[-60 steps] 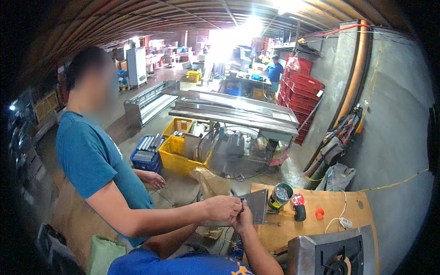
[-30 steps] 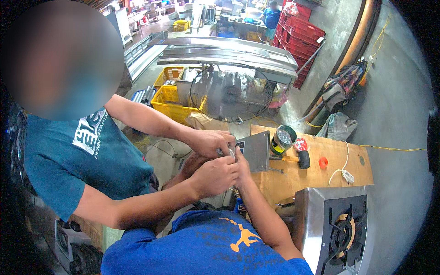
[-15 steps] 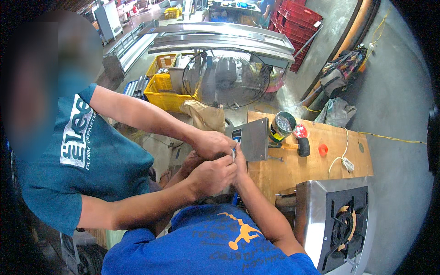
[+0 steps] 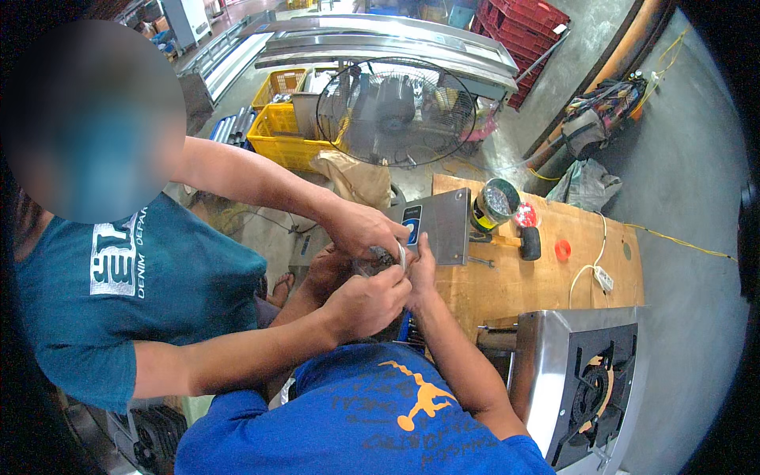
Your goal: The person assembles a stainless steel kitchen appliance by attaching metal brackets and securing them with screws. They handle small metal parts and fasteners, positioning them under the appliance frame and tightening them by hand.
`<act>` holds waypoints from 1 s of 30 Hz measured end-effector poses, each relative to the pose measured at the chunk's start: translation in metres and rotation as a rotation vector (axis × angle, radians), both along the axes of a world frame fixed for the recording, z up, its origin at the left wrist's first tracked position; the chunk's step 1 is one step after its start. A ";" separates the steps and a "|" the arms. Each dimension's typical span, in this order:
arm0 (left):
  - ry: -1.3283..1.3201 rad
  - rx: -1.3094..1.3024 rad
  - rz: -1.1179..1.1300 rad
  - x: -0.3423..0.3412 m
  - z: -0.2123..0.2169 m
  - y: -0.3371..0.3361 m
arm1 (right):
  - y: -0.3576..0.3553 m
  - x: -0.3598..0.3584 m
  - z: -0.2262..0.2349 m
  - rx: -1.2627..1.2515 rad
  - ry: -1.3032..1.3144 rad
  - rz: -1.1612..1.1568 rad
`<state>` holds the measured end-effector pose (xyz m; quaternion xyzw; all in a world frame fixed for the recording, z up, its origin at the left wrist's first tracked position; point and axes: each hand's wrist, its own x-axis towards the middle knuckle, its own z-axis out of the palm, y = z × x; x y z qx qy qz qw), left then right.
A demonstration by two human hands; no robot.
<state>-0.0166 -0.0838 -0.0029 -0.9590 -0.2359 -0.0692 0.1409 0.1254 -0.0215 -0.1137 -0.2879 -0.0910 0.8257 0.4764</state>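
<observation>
A small shiny, silvery piece with a pale strip lies among several hands, and its kind cannot be made out. My right hand is at its right side, thumb raised and fingers curled in, largely covered by a co-worker's fingers. My left hand is on the piece's other side, its fingers hidden behind the co-worker's arms. The co-worker, in a teal shirt, reaches in from the left. One of their hands pinches the pale strip from above, the other from below.
Behind the hands, a grey metal panel rests on the wooden table. A tub of small metal parts, a black-headed mallet and a red ring stand farther right. A gas stove is near right; a fan stands beyond.
My right thumb has lifted off the piece and points upward. The shiny piece shows more between the hands. The co-worker leans in closer, and the view has shifted slightly.
</observation>
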 end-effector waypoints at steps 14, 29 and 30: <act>0.109 0.104 -0.005 -0.004 -0.005 0.001 | -0.007 -0.005 0.033 0.137 0.124 0.122; -0.116 -0.121 0.136 -0.002 0.006 0.020 | -0.007 0.002 0.039 0.204 0.207 0.151; -0.156 -0.195 0.203 -0.001 0.006 0.021 | -0.008 0.003 0.038 0.183 0.209 0.146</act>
